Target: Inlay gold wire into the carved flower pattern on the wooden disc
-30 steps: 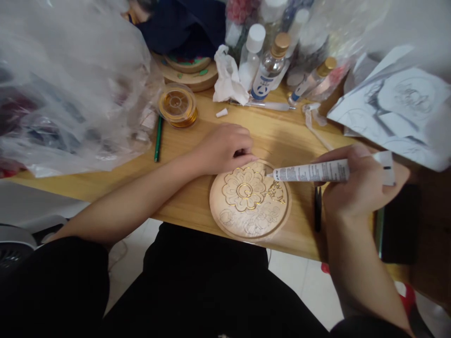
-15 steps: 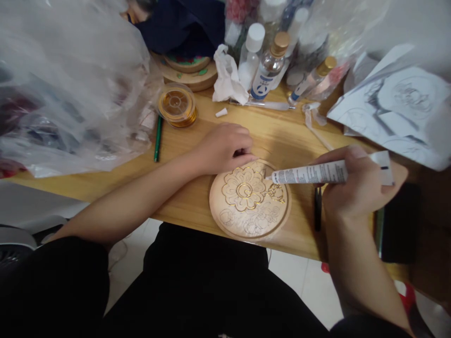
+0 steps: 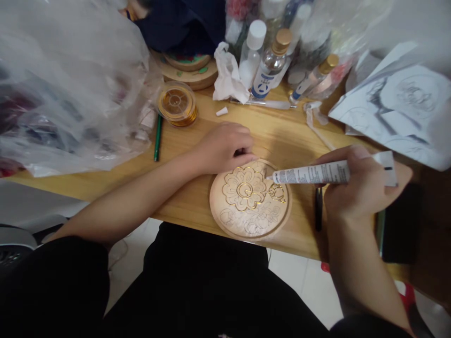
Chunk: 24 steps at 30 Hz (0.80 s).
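A round wooden plaque point(image 3: 253, 225) lies at the table's front edge. Its face carries a flower outlined in gold wire, a smaller gold-wire motif to the right, and pencil-drawn flowers lower down. My left hand point(image 3: 229, 145) is curled closed at the plaque's upper left rim, thumb side against it; nothing shows in its fingers. In my right hand point(image 3: 359, 188) is a white glue tube point(image 3: 313, 173), held nearly level. The tube's nozzle points left, at the plaque's upper right between the large flower and the small motif. Whether the tip touches the wood, I cannot tell.
Behind the hands are a spool of gold wire point(image 3: 177, 105), a small white cap point(image 3: 221, 111), crumpled tissue point(image 3: 227, 75) and several bottles point(image 3: 268, 68). A green pencil point(image 3: 158, 138) lies left, beside plastic bags point(image 3: 70, 94). Black tweezers point(image 3: 318, 209), a dark phone-like slab point(image 3: 401, 225) and printed sheets point(image 3: 398, 103) are right.
My right hand and the glue tube have shifted very slightly to the right. My left hand and the plaque stay in place; the view itself moved a little.
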### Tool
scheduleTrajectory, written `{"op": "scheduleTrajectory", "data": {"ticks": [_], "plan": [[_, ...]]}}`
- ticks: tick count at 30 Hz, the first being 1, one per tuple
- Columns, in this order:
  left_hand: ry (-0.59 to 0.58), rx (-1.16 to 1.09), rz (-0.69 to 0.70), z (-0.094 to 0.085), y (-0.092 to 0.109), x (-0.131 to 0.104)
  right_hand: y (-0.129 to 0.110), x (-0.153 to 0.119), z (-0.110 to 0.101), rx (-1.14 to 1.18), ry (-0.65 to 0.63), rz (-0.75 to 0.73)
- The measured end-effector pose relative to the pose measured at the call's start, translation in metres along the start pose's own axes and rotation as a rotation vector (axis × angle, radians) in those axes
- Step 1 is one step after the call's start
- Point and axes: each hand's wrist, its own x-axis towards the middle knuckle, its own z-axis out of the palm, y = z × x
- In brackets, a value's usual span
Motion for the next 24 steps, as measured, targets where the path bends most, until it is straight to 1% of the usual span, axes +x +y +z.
{"op": "scheduleTrajectory", "data": {"ticks": [4, 11, 16, 18, 24], "plan": [[0.006, -0.014, 0.010, 0.001, 0.000, 0.000, -0.001, 0.000, 0.000, 0.014, -0.018, 0.005], [0.008, -0.018, 0.002, 0.000, -0.001, 0.000, -0.008, 0.000, -0.001, -0.032, -0.080, 0.039], [0.018, -0.002, -0.005, 0.001, -0.001, 0.000, 0.000, 0.001, 0.007, 0.013, 0.021, -0.059], [0.020, 0.019, -0.005, 0.002, -0.001, 0.000, 0.003, 0.002, 0.009, 0.023, 0.042, -0.084], [0.007, 0.043, -0.020, 0.002, 0.000, 0.000, 0.005, 0.002, 0.009, -0.011, 0.063, -0.061]]}}
